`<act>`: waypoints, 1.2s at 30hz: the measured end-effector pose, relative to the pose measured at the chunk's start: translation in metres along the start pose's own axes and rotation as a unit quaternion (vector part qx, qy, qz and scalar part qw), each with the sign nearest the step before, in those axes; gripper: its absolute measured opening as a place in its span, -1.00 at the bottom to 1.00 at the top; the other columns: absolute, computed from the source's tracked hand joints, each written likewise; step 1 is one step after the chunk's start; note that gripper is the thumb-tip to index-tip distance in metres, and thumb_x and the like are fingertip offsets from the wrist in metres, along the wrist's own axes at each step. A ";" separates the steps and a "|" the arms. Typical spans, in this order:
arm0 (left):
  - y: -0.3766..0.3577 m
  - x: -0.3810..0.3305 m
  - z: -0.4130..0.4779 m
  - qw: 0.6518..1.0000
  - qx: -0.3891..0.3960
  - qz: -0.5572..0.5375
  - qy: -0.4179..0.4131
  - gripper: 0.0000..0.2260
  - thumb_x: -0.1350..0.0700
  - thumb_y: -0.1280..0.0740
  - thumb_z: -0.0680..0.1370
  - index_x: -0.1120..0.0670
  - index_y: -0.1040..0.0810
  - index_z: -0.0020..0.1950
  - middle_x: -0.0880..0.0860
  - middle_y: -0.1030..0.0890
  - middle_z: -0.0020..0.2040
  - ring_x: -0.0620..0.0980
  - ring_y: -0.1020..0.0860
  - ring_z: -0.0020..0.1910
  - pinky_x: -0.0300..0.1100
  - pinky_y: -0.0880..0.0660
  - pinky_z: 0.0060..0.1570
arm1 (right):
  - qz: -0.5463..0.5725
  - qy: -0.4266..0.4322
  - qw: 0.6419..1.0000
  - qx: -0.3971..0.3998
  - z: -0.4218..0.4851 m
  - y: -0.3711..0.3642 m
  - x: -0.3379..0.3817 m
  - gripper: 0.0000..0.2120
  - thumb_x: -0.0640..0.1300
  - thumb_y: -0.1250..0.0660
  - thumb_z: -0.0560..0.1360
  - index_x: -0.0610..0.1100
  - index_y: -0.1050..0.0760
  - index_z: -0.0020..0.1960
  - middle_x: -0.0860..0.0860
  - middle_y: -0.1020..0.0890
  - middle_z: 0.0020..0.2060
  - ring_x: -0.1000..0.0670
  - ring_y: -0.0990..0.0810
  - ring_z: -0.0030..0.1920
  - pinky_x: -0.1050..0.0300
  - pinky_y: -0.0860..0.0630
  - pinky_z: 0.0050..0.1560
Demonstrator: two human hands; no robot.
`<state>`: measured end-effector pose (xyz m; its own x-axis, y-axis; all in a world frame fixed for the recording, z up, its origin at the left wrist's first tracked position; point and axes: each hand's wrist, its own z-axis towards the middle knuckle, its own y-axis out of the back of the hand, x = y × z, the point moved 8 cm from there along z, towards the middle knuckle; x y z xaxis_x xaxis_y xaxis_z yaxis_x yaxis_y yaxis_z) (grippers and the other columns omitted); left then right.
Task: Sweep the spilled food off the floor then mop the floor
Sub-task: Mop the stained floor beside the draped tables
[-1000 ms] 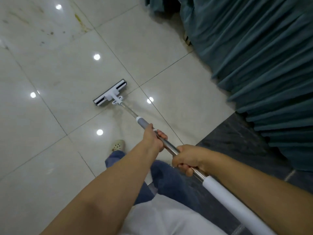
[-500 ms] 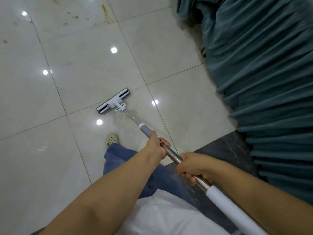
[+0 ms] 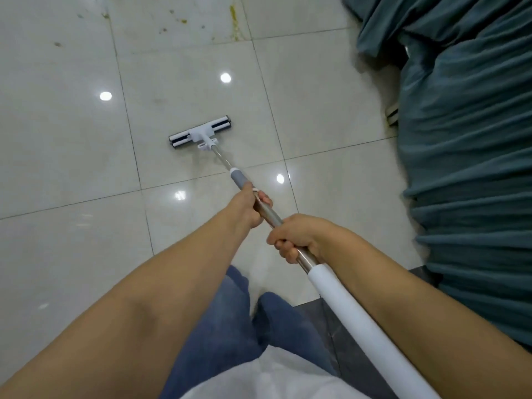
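Both hands gripped the mop [image 3: 276, 218]: left hand [image 3: 247, 207] ahead, right hand [image 3: 298, 237] behind. Its head [image 3: 200, 133] lay on the floor [image 3: 72, 145], short of the stains [image 3: 234, 23].

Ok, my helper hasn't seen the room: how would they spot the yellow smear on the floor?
Start at the teal fabric on the right and look left across the tiled floor. Beyond the mop head, the yellow smear runs beside a grout line; the marks near it are small scattered specks.
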<state>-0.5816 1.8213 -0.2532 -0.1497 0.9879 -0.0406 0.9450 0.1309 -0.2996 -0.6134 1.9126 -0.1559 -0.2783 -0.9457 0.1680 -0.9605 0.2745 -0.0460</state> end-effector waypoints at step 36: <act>-0.202 -0.571 0.134 0.995 -0.041 0.065 -0.067 -0.68 -0.03 -0.17 0.62 0.11 -0.26 -0.27 0.00 -0.27 -0.47 -0.11 -0.23 -0.72 -0.42 -0.25 -0.66 | 0.054 0.007 0.998 0.034 0.145 -0.022 0.589 -0.86 -0.27 -0.30 0.54 -0.20 -0.38 -0.17 0.00 -0.38 -0.52 0.15 -0.26 -0.67 0.38 -0.25 -0.65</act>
<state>-0.7257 1.2201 -0.2974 -0.0573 0.9777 -0.2020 0.9786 0.0149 -0.2054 -0.7561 1.3243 -0.1991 -0.3808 -0.9084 0.1727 -0.9230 0.3620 -0.1307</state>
